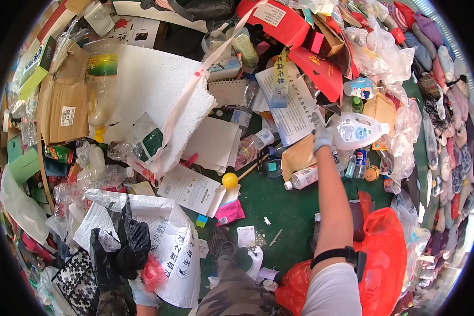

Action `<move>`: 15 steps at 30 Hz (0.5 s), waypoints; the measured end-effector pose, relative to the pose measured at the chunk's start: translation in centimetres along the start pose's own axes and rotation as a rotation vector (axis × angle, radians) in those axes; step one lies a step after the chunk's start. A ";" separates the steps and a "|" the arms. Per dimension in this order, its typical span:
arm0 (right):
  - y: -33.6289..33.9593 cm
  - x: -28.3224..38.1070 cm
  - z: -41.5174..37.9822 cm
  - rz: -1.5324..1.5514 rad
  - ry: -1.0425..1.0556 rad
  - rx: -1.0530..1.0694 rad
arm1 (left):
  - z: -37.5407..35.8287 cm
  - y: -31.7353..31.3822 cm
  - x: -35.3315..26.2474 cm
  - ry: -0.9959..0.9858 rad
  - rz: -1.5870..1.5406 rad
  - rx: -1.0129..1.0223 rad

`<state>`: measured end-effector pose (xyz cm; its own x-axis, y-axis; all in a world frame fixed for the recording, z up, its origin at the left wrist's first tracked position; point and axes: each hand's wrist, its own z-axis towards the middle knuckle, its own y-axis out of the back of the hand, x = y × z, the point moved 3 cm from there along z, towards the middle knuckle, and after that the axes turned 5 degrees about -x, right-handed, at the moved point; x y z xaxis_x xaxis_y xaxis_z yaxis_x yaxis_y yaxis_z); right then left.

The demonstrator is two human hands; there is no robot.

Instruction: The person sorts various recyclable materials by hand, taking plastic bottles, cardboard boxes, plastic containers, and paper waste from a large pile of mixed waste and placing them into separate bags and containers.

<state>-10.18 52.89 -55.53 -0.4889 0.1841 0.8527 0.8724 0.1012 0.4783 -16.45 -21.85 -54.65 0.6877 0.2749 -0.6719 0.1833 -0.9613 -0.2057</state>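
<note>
My right hand (322, 137), in a pale glove with grey fingers, reaches into the pile with its fingers stretched out. It lies at the edge of a printed sheet (295, 108), close to a white detergent bottle (359, 130) on its right. A brown paper piece (299, 157) lies just below and left of it. My left hand (143, 294), also gloved, is low at the bottom edge, against crumpled red plastic (153, 271). Its fingers are hidden, so a hold cannot be made out. Black plastic bags (131, 239) and a white printed sack (176, 247) are around it.
A large white foam board (142, 79) and a cardboard box (66, 100) stand at the upper left. Red boxes (279, 23) lie at the top. A red plastic bag (384, 242) sits beside my right arm. Green floor (279, 205) shows between scattered litter. Bundled textiles (447, 110) line the right.
</note>
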 end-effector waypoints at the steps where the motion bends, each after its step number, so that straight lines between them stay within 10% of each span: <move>1: 0.0 0.3 0.5 0.000 0.001 0.001 | 0.0 -0.1 0.3 0.000 -0.001 0.000; 5: -3.7 -1.2 0.8 -0.144 -0.093 0.305 | 1.4 1.8 2.3 -0.075 0.089 0.011; 7: -10.3 -6.3 1.6 -0.127 0.210 0.194 | 1.8 2.3 2.8 -0.071 0.069 0.026; 15: -19.7 -1.5 -23.7 0.326 0.158 0.902 | -0.3 -2.1 -3.6 -0.242 0.271 0.182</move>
<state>-26.67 27.46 -61.30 -0.1600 0.2094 0.9647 0.6065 0.7919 -0.0713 -19.13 -20.82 -51.58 0.5044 0.0292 -0.8630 -0.1243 -0.9866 -0.1060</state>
